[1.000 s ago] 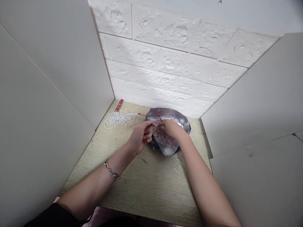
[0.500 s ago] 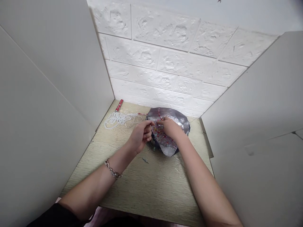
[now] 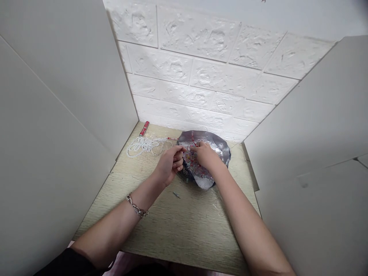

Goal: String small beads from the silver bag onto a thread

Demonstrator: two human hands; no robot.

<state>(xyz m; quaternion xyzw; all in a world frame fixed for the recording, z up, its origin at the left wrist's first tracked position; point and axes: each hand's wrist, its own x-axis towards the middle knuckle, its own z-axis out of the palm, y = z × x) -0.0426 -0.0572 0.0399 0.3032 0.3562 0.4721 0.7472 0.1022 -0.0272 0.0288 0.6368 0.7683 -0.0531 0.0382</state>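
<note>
A silver foil-lined dish (image 3: 221, 147) full of small red and mixed-colour beads (image 3: 194, 165) sits at the back of the wooden table (image 3: 184, 222). My left hand (image 3: 169, 165) is at the dish's left rim, fingers curled in a pinch, with a chain bracelet (image 3: 136, 209) on its wrist. My right hand (image 3: 204, 154) rests over the beads, fingertips pinched together close to the left hand's. What either pinch holds is too small to make out. A thin beaded strand (image 3: 172, 138) runs left from the hands.
A heap of white bead strands (image 3: 142, 145) lies at the back left, with a small red tube (image 3: 144, 128) beside the wall. A tiny dark bit (image 3: 176, 194) lies on the table near the dish. White panels close in both sides; a white brick wall stands behind.
Both hands stayed over the dish; the right hand's fingertips shifted slightly among the beads. The view drifted a little.
</note>
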